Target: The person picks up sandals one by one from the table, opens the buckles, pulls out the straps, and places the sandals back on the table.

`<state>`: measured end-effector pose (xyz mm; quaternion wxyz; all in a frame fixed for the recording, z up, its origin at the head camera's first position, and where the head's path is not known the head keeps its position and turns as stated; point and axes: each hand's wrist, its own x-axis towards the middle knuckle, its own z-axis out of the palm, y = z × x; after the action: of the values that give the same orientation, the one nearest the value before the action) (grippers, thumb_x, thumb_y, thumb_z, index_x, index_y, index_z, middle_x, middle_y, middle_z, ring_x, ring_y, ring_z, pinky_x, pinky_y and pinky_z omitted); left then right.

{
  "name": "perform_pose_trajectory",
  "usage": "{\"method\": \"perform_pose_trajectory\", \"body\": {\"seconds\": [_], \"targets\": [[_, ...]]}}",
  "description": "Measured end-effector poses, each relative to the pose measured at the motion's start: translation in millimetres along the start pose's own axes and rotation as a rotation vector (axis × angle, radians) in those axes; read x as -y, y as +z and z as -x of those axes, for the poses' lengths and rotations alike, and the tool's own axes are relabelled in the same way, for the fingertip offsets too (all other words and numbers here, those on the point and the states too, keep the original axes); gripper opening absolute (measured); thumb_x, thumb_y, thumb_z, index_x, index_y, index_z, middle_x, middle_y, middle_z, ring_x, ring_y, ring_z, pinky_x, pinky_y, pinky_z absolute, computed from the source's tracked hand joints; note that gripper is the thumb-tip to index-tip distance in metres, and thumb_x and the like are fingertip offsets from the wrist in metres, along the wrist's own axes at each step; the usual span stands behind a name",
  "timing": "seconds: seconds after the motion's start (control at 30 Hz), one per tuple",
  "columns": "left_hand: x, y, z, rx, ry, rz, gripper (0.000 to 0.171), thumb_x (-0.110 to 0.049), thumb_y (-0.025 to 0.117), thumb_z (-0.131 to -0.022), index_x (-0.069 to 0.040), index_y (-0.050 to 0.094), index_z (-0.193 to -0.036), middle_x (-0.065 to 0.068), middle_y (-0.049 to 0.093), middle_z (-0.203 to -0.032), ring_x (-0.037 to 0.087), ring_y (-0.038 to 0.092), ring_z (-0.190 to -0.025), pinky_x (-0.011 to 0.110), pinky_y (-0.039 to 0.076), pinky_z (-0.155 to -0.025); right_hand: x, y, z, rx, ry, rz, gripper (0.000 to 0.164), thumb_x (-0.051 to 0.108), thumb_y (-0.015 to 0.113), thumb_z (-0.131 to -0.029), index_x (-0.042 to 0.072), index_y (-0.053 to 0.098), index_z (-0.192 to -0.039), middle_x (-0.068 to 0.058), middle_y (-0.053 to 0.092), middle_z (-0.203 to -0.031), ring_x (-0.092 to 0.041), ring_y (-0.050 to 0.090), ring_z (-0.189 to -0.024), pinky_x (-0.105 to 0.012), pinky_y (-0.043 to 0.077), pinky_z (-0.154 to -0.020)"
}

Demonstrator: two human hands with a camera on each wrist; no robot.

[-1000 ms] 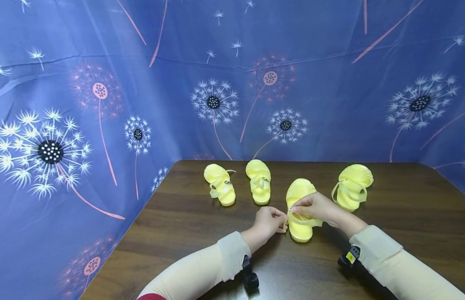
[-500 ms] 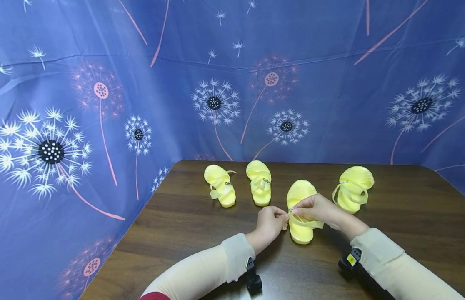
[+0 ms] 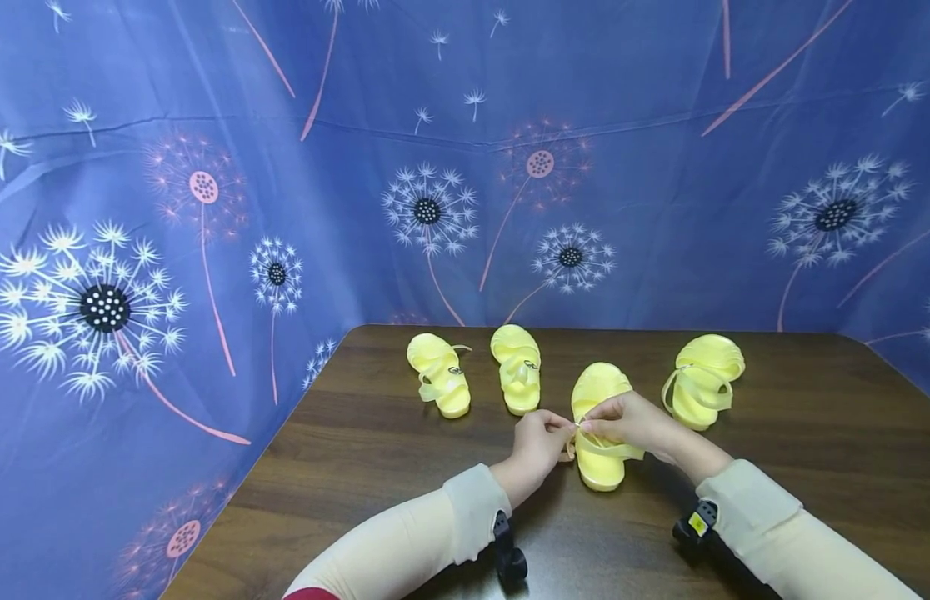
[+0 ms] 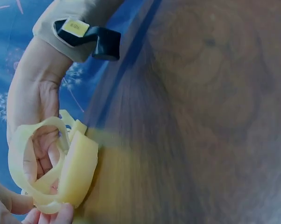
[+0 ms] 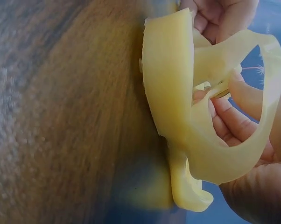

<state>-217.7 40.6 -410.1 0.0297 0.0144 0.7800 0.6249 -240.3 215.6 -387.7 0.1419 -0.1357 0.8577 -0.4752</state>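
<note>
A yellow sandal (image 3: 600,472) stands on the table between the two hands, its toe turned away from the person. At its left side my left hand (image 3: 536,442) pinches the end of the ankle strap. My right hand (image 3: 632,425) reaches over the sandal and pinches the strap close to the same spot. In the right wrist view a small metal buckle (image 5: 222,92) shows at the left thumb, behind the looped strap (image 5: 266,88). The left wrist view shows the sandal's heel (image 4: 80,168), with the right palm partly hidden behind the strap loop.
Two more yellow sandals (image 3: 440,379) (image 3: 519,367) lie at the back left of the brown wooden table (image 3: 375,475). Another sandal (image 3: 705,379) lies behind the right forearm, its strap standing up in a loop. A blue dandelion-print cloth (image 3: 480,217) hangs behind and at the left.
My left hand has shifted slightly right, closing in on the right fingertips at the sandal's side. The right hand stays on the strap. The other sandals have not moved.
</note>
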Motion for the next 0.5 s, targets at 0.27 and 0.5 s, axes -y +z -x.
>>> {"method": "perform_pose_trajectory", "body": {"seconds": [0.27,0.5], "targets": [[9.6,-1.2,9.5,0.053,-0.088,0.164,0.004,0.005,0.063,-0.088,0.008,0.064,-0.089,0.005,0.059,-0.069,0.011,0.058,-0.058,0.028,0.059,-0.060,-4.1,1.7,0.0,0.002,0.034,0.003,0.031,0.027,0.070,-0.090,-0.001,0.071,-0.105,-0.002,0.070,-0.094,-0.012,0.058,-0.084,-0.027,0.052,-0.070],[4.2,-2.2,4.2,0.038,-0.049,0.048,0.007,0.005,0.064,-0.088,0.005,0.069,-0.084,0.009,0.068,-0.073,0.013,0.066,-0.061,0.025,0.059,-0.061,-4.3,-1.9,-2.0,0.005,0.019,-0.024,0.034,0.025,0.069,-0.091,-0.004,0.069,-0.107,-0.003,0.071,-0.094,-0.010,0.059,-0.084,-0.026,0.053,-0.071]]}}
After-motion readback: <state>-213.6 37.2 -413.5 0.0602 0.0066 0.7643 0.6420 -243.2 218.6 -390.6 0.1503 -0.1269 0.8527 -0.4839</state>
